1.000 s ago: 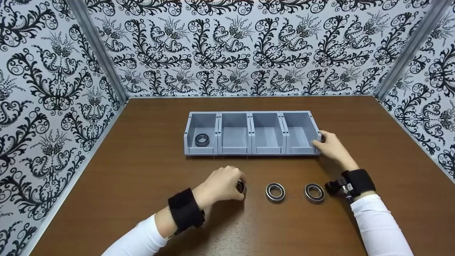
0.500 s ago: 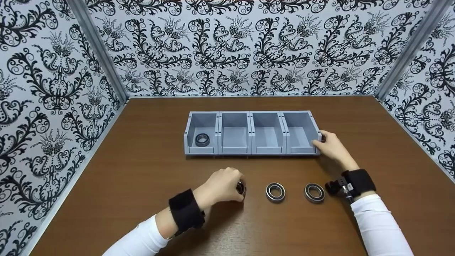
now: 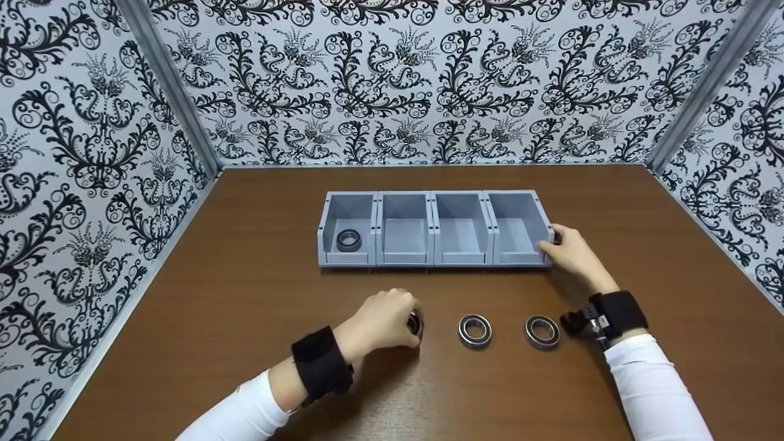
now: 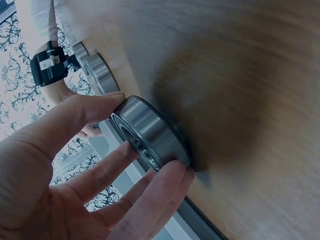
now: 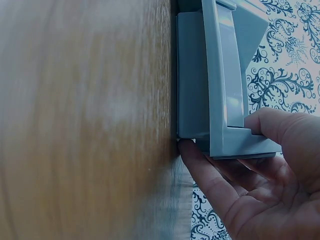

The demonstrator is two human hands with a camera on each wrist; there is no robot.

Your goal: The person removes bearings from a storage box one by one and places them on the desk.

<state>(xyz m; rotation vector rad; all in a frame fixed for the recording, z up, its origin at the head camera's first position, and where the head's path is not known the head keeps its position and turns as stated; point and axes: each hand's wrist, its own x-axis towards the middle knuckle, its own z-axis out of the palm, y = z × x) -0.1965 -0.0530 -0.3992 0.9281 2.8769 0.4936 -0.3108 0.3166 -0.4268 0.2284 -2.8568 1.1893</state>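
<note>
My left hand (image 3: pixel 381 318) pinches a steel ball bearing (image 4: pixel 152 131) between thumb and fingers; in the left wrist view the ring sits at the wooden surface. My right hand (image 3: pixel 574 254) grips the right end wall of a grey four-section bin (image 3: pixel 401 260), its thumb over the rim and the fingers along the outer side, as the right wrist view shows. Another bearing (image 3: pixel 349 241) lies in the bin's leftmost compartment. Two more, a middle bearing (image 3: pixel 474 331) and a right bearing (image 3: pixel 541 332), lie flat on the table between my hands.
The brown wooden table (image 3: pixel 245 245) carries everything. Patterned wall panels (image 3: pixel 392 86) stand at its back and both sides, with grey metal posts (image 3: pixel 168 86) at the rear corners.
Almost nothing differs. My left hand has shifted very slightly with the bearing in its fingers; my right hand keeps its hold on the bin.
</note>
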